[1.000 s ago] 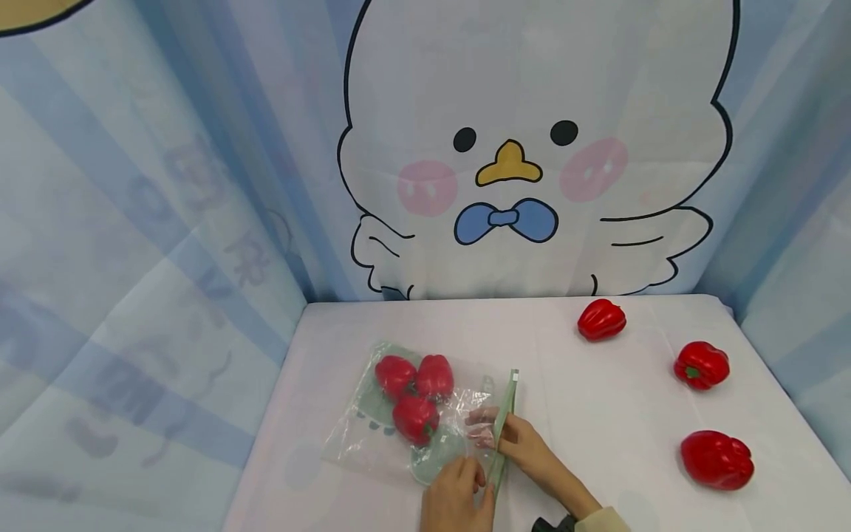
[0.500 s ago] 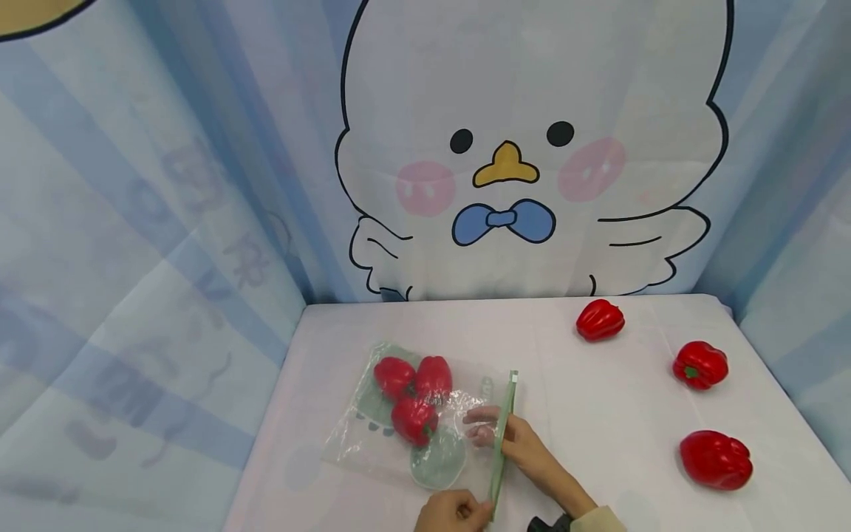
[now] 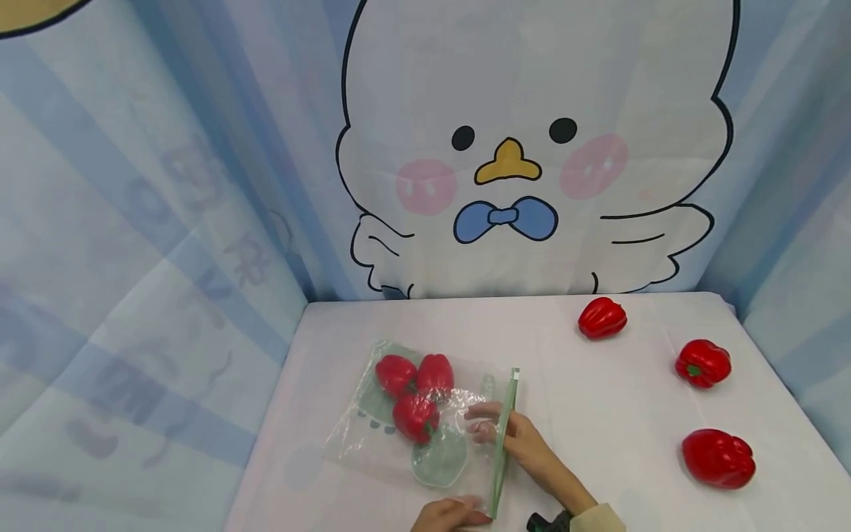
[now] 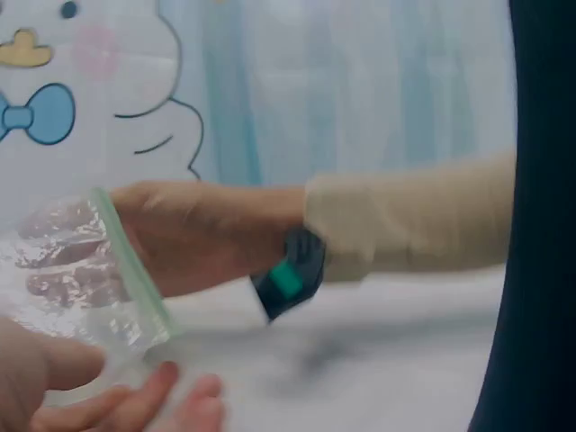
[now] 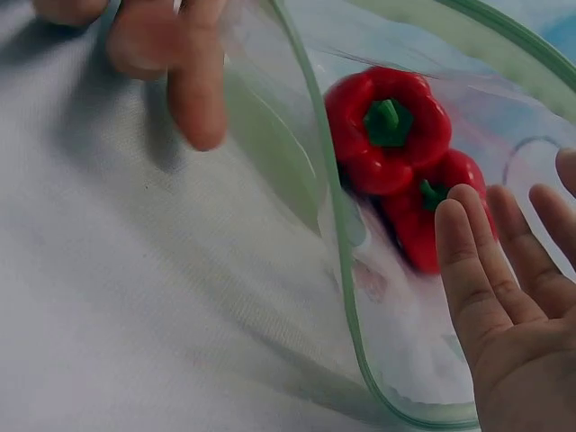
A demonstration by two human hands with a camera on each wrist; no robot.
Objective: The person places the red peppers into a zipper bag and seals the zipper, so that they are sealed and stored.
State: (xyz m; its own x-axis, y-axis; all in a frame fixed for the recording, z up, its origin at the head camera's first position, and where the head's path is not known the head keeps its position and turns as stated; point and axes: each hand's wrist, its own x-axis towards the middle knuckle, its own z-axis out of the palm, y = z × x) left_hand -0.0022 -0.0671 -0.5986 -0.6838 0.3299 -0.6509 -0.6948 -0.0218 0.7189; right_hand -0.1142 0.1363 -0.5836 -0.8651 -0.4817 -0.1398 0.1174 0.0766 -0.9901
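A clear zip bag (image 3: pixel 368 458) with a green-edged mouth lies on the table, three red bell peppers (image 3: pixel 414 417) inside it. In the head view my right hand (image 3: pixel 524 443) reaches through the mouth, fingers extended under the clear film. The right wrist view shows that hand (image 5: pixel 513 297) with straight fingers beside two peppers (image 5: pixel 364 90), the bag's mouth wide apart. My left hand (image 3: pixel 448 515) is at the near end of the green zip strip (image 3: pixel 500 458). Its fingers (image 4: pixel 135 405) are spread and loose in the left wrist view, holding nothing.
Three more red bell peppers lie on the table's right side: one at the back (image 3: pixel 602 318), one midway (image 3: pixel 703 363) and one nearer (image 3: pixel 718 458). A patterned curtain (image 3: pixel 505 266) hangs behind the table. A dark device (image 4: pixel 292 274) is strapped to the right wrist.
My left hand has slid along the zip strip toward the near end of the bag, and its fingers have loosened. The right hand stays inside the mouth, and the peppers lie where they were.
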